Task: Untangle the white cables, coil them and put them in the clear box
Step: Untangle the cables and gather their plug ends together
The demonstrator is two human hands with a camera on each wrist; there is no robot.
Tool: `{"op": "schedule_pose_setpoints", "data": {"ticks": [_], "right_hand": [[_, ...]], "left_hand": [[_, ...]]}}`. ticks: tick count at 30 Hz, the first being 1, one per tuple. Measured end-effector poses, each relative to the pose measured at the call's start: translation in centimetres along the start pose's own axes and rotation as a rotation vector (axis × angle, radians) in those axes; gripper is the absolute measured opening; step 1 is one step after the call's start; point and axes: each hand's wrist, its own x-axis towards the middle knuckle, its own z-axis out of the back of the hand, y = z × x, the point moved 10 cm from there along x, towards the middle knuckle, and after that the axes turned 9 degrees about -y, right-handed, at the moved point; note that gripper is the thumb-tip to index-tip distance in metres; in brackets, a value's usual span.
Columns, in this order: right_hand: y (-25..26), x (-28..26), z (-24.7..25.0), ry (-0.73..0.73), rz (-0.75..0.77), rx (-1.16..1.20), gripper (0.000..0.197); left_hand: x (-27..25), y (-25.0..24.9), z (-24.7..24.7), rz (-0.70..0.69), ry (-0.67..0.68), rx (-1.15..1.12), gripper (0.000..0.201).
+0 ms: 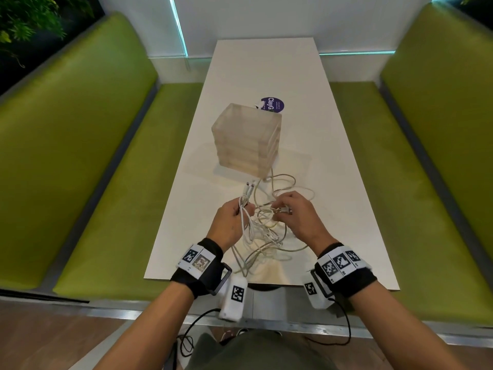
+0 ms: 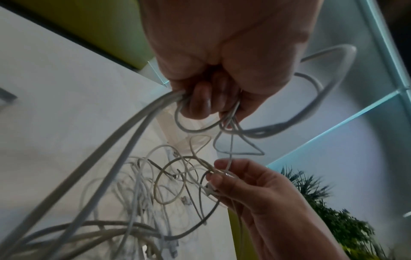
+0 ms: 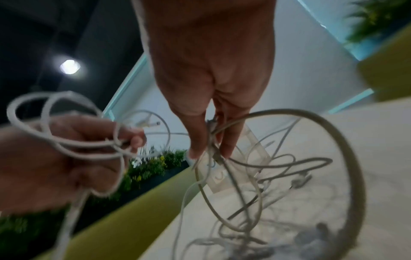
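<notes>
1. Over the near end of the white table (image 1: 306, 102), seen from the head camera, the left hand (image 1: 230, 222) is gripping a bundle of the white cables (image 1: 262, 228) in curled fingers, with two plug ends poking out toward the far side; the right hand (image 1: 296, 217) is pinching a connector and a strand just to the right of it; the rest of the tangle is hanging between the hands and lying in loose loops on the table, some reaching the near edge; the clear box (image 1: 246, 137) is standing upright just beyond the cables, and a purple round sticker (image 1: 272, 104) is lying on the table behind it; green benches (image 1: 80, 156) are running along both sides.

2. From the left wrist, the left hand (image 2: 222, 61) is closing round several strands, thick ones trailing down to the left; the right hand (image 2: 255, 190) is pinching thin strands between thumb and fingertips below it.

3. From the right wrist, the right hand (image 3: 209, 79) is pinching a plug between thumb and finger; the left hand (image 3: 55, 158) is holding looped cable at the left, blurred.
</notes>
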Motion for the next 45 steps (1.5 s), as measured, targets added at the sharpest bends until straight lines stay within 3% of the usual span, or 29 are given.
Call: {"op": "schedule_pose_setpoints", "data": {"ticks": [3, 8, 14, 19, 26, 32, 35, 38, 41, 43, 45], "right_hand": [[-0.5, 0.0, 0.7, -0.049, -0.069, 0.064, 0.02], [-0.7, -0.4, -0.5, 0.07, -0.073, -0.088, 0.02], [-0.5, -0.3, 0.6, -0.017, -0.112, 0.059, 0.037], [-0.1, -0.5, 0.7, -0.02, -0.1, 0.263, 0.028], [1.2, 1.1, 0.2, -0.052, 0.057, 0.08, 0.034], [-2.2, 2.7, 1.1, -0.06, 0.009, -0.114, 0.042], [-3.5, 2.4, 0.6, 0.025, -0.05, -0.189, 0.054], [-1.8, 1.2, 0.8, 0.042, 0.045, -0.342, 0.052], [2.5, -1.2, 0.0, 0.17, 0.122, -0.035, 0.054], [4.5, -3.5, -2.1, 0.364, -0.004, 0.169, 0.073], [5.4, -4.8, -3.5, 0.417, -0.094, 0.215, 0.097]], "left_hand": [[0.0, -0.5, 0.4, -0.015, -0.007, -0.019, 0.028], [-0.5, -1.3, 0.2, -0.076, -0.001, -0.007, 0.027], [-0.4, -2.5, 0.7, -0.116, -0.01, -0.055, 0.033], [-0.6, -2.4, 0.8, -0.123, 0.013, -0.038, 0.029], [-0.9, -2.6, 0.3, -0.128, 0.026, -0.012, 0.025], [-0.1, -2.6, 3.0, -0.107, -0.056, -0.044, 0.033], [0.2, -2.0, 2.9, -0.12, 0.002, 0.065, 0.029], [-0.1, -0.8, 2.4, -0.115, 0.072, 0.148, 0.028], [-0.6, 0.0, 1.6, -0.123, 0.148, 0.218, 0.024], [-1.2, -0.2, 0.7, -0.155, 0.192, 0.283, 0.017], [-1.9, -0.7, -0.2, -0.204, 0.228, 0.316, 0.011]]}}
